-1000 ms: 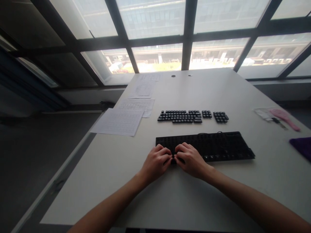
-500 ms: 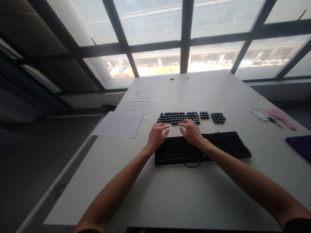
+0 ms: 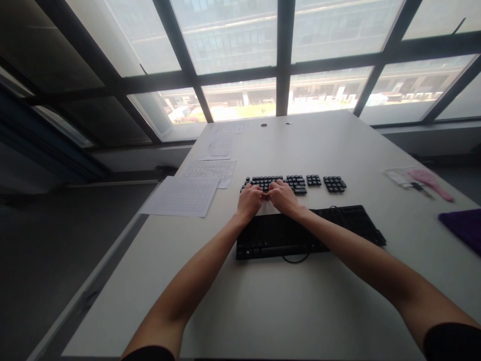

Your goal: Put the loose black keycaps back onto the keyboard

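Fingertips of my left hand [image 3: 250, 199] and right hand [image 3: 282, 196] are pinching together at the loose keycaps [image 3: 296, 183] just beyond the keyboard frame [image 3: 306, 233] (grasped item hidden); I'm lifting one cap gently.

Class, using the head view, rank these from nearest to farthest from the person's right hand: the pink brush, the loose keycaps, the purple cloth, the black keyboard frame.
From the right hand:
1. Loose keycaps, laid out in rows, right at its fingers.
2. Black keyboard frame, just below the wrist.
3. Pink brush, far right.
4. Purple cloth, at the right edge, slightly farther than the brush.
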{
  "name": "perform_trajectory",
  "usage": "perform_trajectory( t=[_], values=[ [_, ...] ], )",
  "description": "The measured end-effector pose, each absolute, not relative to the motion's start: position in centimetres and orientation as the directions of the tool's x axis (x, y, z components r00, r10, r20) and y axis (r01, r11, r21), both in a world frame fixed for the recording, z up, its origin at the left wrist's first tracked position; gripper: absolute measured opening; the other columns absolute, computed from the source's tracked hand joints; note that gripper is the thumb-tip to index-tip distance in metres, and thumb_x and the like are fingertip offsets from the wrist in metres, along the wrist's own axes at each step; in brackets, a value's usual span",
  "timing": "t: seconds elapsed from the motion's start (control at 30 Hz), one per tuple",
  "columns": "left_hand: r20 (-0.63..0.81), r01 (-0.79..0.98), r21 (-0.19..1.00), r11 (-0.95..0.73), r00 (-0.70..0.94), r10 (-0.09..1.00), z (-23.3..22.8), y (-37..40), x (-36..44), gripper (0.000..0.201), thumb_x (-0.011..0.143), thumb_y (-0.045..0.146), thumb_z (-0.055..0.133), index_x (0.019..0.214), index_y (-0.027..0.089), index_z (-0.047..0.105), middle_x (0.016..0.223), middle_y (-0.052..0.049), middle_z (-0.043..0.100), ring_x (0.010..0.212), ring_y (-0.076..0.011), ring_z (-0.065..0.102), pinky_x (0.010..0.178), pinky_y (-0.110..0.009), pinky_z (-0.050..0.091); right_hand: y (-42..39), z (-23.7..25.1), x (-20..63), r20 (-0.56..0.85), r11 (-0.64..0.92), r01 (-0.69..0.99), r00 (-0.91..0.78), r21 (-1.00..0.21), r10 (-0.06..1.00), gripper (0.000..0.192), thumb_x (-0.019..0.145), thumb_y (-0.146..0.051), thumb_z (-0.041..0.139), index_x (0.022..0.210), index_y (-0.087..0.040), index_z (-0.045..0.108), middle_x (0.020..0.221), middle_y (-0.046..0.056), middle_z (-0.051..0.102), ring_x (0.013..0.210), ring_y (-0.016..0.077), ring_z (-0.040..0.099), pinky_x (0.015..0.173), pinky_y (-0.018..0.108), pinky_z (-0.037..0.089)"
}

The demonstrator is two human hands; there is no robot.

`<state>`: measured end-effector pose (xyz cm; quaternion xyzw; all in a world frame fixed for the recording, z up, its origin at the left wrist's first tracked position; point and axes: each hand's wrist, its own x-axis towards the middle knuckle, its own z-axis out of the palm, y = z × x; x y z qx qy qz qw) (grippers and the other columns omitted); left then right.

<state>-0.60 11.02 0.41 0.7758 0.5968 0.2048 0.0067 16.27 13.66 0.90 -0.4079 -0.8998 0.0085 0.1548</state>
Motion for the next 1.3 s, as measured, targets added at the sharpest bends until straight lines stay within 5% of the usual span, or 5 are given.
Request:
perform_trajectory(
  t=[0.23,0.47,0.6,1.0,1.3],
  values=[
    [0.316,0.893,0.322,-0.314,0.211,0.925,1.1,9.8,-1.2,0.005,0.085,0.022,0.076,0.085,0.023,0.081,0.091,-0.005,0.078,0.087,-0.0237,0.062,0.085,-0.039,0.050,13.1,0.9,16.2,0.300,0.708,0.656,-0.642,-0.261,0.705,0.019,0.093,-0.014,0.063,0.082,-0.018,0.078,0.090,0.009,0.074,0.096,0.0248,0.056,0.087,0.038,0.039],
    [0.346,0.692,0.604,-0.396,0.220,0.912,2.9,2.1,-1.1,0.004,0.083,0.020,0.079,0.084,0.024,0.080,0.088,0.001,0.079,0.082,-0.0188,0.065,0.083,-0.035,0.050,6.7,1.8,19.7,0.446,0.688,0.486,-0.528,-0.539,0.723,0.008,0.088,-0.012,0.071,0.086,-0.018,0.075,0.089,0.006,0.072,0.090,0.0222,0.059,0.085,0.036,0.047],
    [0.314,0.621,0.669,-0.409,0.262,0.913,2.3,-1.9,-0.3,0.006,0.081,0.020,0.081,0.084,0.025,0.080,0.089,0.000,0.079,0.082,-0.0190,0.062,0.077,-0.033,0.051,2.4,0.8,21.7,0.452,0.677,0.351,-0.539,-0.646,0.711,0.009,0.088,-0.012,0.071,0.087,-0.021,0.073,0.089,0.005,0.072,0.088,0.0218,0.061,0.082,0.037,0.051],
    [0.379,0.641,0.590,-0.490,0.316,0.870,0.8,-3.4,0.3,0.006,0.089,0.025,0.074,0.089,0.026,0.080,0.092,-0.003,0.077,0.085,-0.0204,0.059,0.076,-0.037,0.054,0.6,0.0,22.3,0.446,0.727,0.322,-0.619,-0.606,0.646,0.011,0.093,-0.017,0.067,0.085,-0.022,0.073,0.092,0.006,0.073,0.087,0.0215,0.061,0.081,0.039,0.053],
    [0.367,0.722,0.425,-0.546,0.414,0.833,1.1,-4.0,0.6,0.015,0.097,0.026,0.064,0.094,0.026,0.079,0.099,-0.004,0.075,0.089,-0.0217,0.057,0.083,-0.041,0.052,0.1,0.3,22.3,0.414,0.775,0.396,-0.677,-0.493,0.609,0.018,0.095,-0.016,0.061,0.083,-0.022,0.072,0.095,0.006,0.071,0.091,0.0216,0.059,0.084,0.039,0.050]
  ],
)
